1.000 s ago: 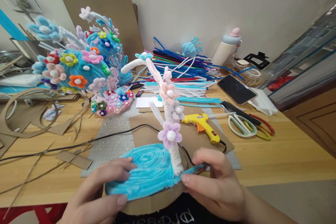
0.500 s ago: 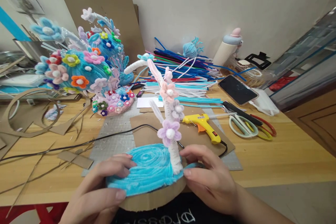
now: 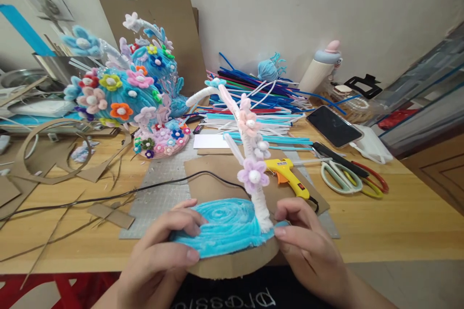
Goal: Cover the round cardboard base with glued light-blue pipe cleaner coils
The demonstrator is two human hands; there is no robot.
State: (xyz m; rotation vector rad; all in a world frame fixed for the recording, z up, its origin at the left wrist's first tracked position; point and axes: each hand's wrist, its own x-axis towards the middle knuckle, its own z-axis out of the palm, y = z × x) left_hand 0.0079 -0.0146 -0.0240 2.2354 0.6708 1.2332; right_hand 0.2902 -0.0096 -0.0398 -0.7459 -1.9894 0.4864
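A round cardboard base [image 3: 235, 263] covered with a coiled light-blue pipe-cleaner spiral [image 3: 224, 226] sits at the near table edge. A white fuzzy stem [image 3: 259, 193] rises from its right side, carrying purple, grey and pink flowers. My left hand [image 3: 163, 251] grips the base's left edge, thumb under the rim, fingers on the blue coil. My right hand [image 3: 308, 244] pinches the blue pipe cleaner's end at the base's right rim, beside the stem's foot.
A yellow glue gun [image 3: 288, 176] lies on cardboard behind the base, its black cord [image 3: 108, 198] running left. Scissors [image 3: 342, 176], a phone [image 3: 331, 125], a pipe-cleaner pile [image 3: 253, 101], a bottle [image 3: 321, 67] and finished flower-covered pieces [image 3: 123, 91] stand further back. Cardboard scraps [image 3: 43, 154] lie left.
The base has shifted slightly right and tilted. My right hand's fingers have slid along the right rim toward the stem, pressing the blue strand in. My left hand has regripped the left edge.
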